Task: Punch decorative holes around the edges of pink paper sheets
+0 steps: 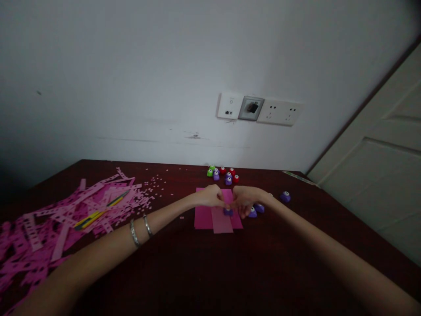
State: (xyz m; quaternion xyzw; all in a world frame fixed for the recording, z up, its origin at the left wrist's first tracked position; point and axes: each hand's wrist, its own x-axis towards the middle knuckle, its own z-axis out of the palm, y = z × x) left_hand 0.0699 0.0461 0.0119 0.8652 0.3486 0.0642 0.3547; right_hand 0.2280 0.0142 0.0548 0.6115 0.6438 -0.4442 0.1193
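A small purple craft punch (pixel 228 212) sits over a light pink paper strip (pixel 222 226), which lies on brighter pink sheets (pixel 203 219). My left hand (pixel 211 196) comes in from the left with its fingers curled and its thumb at the punch. From the right, my right hand (pixel 246 197) meets it there, fingers bent downward and thumb tip at the punch's top. Both hands are closed around the punch; the strip's far end is hidden beneath them. Beside my right hand stand more purple punches (pixel 252 213).
Punched pink paper scraps (pixel 62 237) pile up on the left, with a yellow cutter (pixel 90 218) on them and tiny cut-outs scattered nearby. Green, purple and red punches (pixel 228 179) cluster at the back. Another purple punch (pixel 285 197) stands right. Behind are wall sockets (pixel 279 113).
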